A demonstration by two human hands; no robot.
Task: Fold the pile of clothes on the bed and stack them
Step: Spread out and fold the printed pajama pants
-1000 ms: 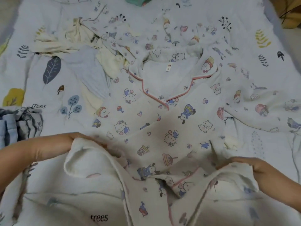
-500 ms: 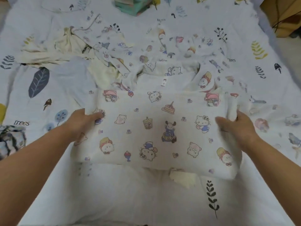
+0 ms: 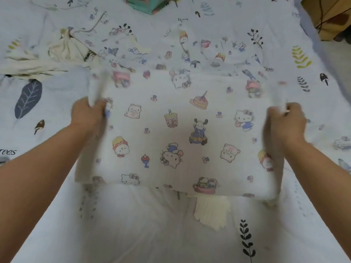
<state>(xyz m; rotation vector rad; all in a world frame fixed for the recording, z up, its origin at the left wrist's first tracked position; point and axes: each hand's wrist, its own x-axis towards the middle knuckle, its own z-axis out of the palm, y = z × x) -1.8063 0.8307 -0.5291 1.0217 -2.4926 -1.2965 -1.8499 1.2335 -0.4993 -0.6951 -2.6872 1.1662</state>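
**Cartoon-print garment held at both side edges over the bed**

The cartoon-print garment (image 3: 182,133) is folded into a wide rectangle and sits in the middle of the view, spread flat-faced toward the camera above the bed (image 3: 133,230). Its near edge runs straight across, and its far edge meets more of the same printed cloth lying crumpled on the bedcover beyond. Both upper corners are blurred.

The left hand (image 3: 88,115) takes the garment's left edge near the top corner; its grip is closed on the cloth, with a fold of fabric standing up between thumb and fingers. The right hand (image 3: 284,122) does the same on the right edge, its grip closed round a bunched bit of the fabric at that corner. Both forearms reach in from the bottom corners of the view.

Just under the garment's near edge, a small cream piece of cloth (image 3: 212,213) lies on the bed, partly covered by the garment. At far left, a heap of cream clothes (image 3: 62,50) lies rumpled on the bedcover. At the top centre, a teal stack (image 3: 146,4) sits at the frame's edge, cut off. A brown box (image 3: 330,18) stands off the bed at the top right corner.
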